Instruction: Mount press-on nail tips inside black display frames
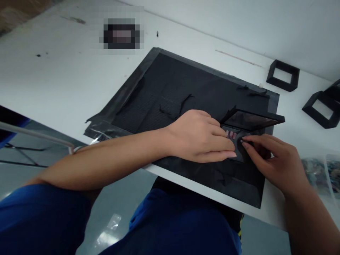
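Note:
A small black hinged case [240,156] lies on the black mat, its lid [255,119] raised and showing a shiny, mirror-like inner face. My left hand [202,136] rests palm down over the case's left part, thumb and fingers close together against it; its grip is partly hidden. From the right, my right hand [273,154] reaches over the tray with thumb and index finger in a pinch. What sits between those fingertips is too small to make out. Several small pinkish shapes [231,134] show in the tray between the hands.
Under the case, a black mat [212,83] is taped to the white table [66,81]. Dark thread-like scraps [186,101] lie on it. Black open frames [283,75] stand at the right. A clear bag [318,173] sits beyond my right hand; a pixelated dark object [121,35] is farther back.

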`<state>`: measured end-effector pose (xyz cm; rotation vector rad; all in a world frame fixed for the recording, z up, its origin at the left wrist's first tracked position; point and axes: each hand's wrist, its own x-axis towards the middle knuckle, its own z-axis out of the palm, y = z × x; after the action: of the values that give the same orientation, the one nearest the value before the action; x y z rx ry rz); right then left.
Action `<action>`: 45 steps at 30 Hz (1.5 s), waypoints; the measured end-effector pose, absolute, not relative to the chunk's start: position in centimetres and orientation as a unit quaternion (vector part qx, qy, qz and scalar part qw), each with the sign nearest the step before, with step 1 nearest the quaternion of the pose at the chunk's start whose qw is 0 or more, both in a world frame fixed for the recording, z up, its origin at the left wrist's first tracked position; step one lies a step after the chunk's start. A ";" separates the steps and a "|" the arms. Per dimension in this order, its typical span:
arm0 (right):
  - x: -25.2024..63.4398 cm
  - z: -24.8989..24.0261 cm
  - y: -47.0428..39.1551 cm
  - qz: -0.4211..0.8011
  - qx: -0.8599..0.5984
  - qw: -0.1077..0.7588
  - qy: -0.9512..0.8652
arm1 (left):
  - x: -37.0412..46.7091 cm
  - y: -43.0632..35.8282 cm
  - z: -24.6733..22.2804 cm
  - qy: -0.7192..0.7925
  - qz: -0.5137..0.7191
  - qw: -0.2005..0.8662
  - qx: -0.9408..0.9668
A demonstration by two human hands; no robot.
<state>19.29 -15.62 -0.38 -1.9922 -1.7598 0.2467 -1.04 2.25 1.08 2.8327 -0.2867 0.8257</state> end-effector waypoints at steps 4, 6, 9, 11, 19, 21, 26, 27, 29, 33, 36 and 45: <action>19.3 -0.4 -15.4 0.108 -0.715 0.226 -0.653 | -0.9 2.2 0.8 -0.081 0.242 0.095 0.962; 19.3 -0.4 -15.4 0.114 -0.711 0.226 -0.656 | -0.9 2.2 0.5 -0.073 0.240 0.092 0.964; 19.4 -0.5 -15.3 0.093 -0.721 0.233 -0.646 | -1.0 2.1 0.4 -0.047 0.244 0.088 0.965; 19.5 -0.6 -15.3 0.073 -0.737 0.238 -0.628 | -1.0 2.1 0.4 -0.015 0.234 0.088 0.968; 19.3 -1.3 -14.8 0.104 -0.776 0.296 -0.547 | -0.9 2.0 0.6 0.094 0.157 0.118 0.976; 19.1 -1.5 -14.7 0.115 -0.777 0.302 -0.540 | -0.8 2.0 0.6 0.105 0.137 0.129 0.977; 19.0 -1.8 -14.5 0.132 -0.768 0.311 -0.545 | -0.5 2.0 0.6 0.116 0.108 0.143 0.977; 18.9 -1.8 -14.5 0.137 -0.765 0.315 -0.545 | -0.5 2.1 0.6 0.116 0.107 0.146 0.977; 18.8 -1.7 -14.5 0.148 -0.760 0.325 -0.543 | -0.5 2.1 0.5 0.114 0.111 0.151 0.976; 18.5 -1.3 -14.5 0.159 -0.758 0.348 -0.529 | -0.6 2.0 0.2 0.107 0.164 0.152 0.969; 18.1 -1.0 -14.7 0.159 -0.756 0.351 -0.530 | -0.7 1.9 0.1 0.098 0.211 0.148 0.961; 18.0 -0.4 -15.3 0.099 -0.753 0.317 -0.568 | -0.7 2.3 0.1 0.081 0.276 0.138 0.948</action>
<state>17.98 -15.29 -0.40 -1.9811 -1.4955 0.2596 -0.69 2.30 0.08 2.7410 0.2357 0.7973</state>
